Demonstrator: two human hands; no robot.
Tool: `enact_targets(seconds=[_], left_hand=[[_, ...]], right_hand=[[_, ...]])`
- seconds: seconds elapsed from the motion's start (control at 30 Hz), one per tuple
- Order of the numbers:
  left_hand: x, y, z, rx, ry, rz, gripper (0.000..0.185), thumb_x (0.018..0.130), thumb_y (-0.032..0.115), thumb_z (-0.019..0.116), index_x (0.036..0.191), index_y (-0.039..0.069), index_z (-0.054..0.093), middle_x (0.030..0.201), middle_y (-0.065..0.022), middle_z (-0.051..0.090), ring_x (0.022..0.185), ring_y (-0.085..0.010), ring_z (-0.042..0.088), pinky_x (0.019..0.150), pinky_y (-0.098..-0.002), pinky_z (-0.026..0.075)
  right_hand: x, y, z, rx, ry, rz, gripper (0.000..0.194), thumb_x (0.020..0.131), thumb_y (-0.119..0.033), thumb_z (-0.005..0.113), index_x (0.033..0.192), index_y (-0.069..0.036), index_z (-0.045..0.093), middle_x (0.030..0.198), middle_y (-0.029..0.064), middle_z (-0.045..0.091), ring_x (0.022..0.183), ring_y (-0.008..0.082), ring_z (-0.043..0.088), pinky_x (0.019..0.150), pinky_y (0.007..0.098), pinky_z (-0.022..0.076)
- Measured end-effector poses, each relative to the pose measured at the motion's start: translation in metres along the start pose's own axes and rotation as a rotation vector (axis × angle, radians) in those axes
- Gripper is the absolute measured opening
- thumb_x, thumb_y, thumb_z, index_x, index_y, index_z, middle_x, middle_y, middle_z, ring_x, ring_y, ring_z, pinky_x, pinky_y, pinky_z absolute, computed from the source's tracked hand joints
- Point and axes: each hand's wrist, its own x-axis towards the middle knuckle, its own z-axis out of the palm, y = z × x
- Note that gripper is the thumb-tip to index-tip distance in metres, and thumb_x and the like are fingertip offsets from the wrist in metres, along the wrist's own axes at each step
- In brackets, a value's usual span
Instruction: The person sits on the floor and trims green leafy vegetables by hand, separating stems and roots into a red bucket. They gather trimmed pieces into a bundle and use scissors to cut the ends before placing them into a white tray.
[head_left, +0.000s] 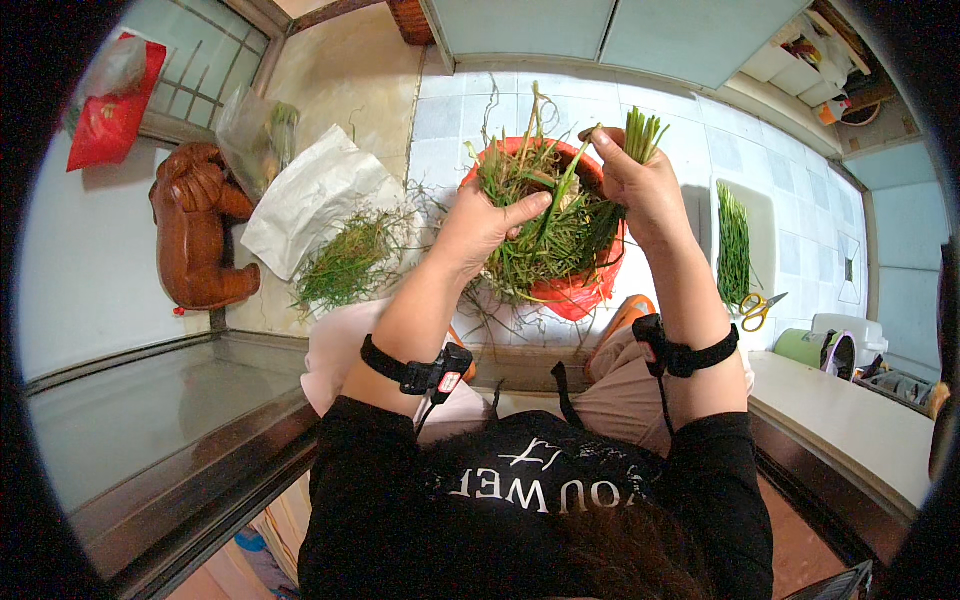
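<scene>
My right hand (646, 184) is closed around a small bundle of green stalks (643, 135), their ends sticking up above the fingers. A stem end shows at that hand's thumb. My left hand (491, 225) is over the left side of a red tub (611, 259) heaped with green and dry grassy trimmings (540, 262); its thumb points right and its fingers are partly hidden. Long green blades pass near this thumb, but whether it grips them is unclear. The tub stands on the tiled floor between my feet, with red plastic at its front.
At left, a grassy pile (349, 259) lies by a white sack (319, 202), near a clear plastic bag (259, 142) and a brown carved figure (191, 232). At right, a white tray (763, 225) holds green stalks (732, 251); yellow-handled scissors (756, 310) lie beside its near end.
</scene>
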Motion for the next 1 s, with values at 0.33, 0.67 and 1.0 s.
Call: enact_targets(seconds=[0.33,0.67,1.0], left_hand=[[0.0,0.001,0.0,0.083,0.125,0.156,0.031,0.069,0.011,0.067,0.097,0.004,0.055,0.085,-0.0009,0.06,0.072,-0.0091,0.053,0.06,-0.0237,0.043],[-0.002,-0.001,-0.002,0.379,0.192,0.391,0.033,0.068,0.017,0.069,0.095,0.002,0.057,0.086,-0.0044,0.061,0.074,-0.0129,0.056,0.069,-0.0264,0.045],[-0.002,0.006,-0.008,0.153,0.18,-0.04,0.026,0.069,0.012,0.067,0.09,0.001,0.059,0.078,-0.004,0.061,0.068,-0.0105,0.054,0.063,-0.0245,0.044]], right_hand=[[-0.006,0.001,0.01,-0.242,-0.11,-0.001,0.023,0.077,-0.024,0.06,0.081,-0.001,0.06,0.062,-0.0029,0.051,0.053,0.0038,0.04,0.047,0.0198,0.0318],[-0.005,0.01,0.018,-0.362,-0.01,-0.049,0.021,0.077,-0.023,0.061,0.078,-0.002,0.058,0.056,-0.0062,0.045,0.047,0.0018,0.033,0.042,0.0187,0.0249],[-0.009,0.003,0.021,-0.358,-0.247,-0.162,0.022,0.076,-0.016,0.062,0.085,0.003,0.059,0.07,0.0,0.057,0.064,0.006,0.049,0.059,0.0211,0.0401]])
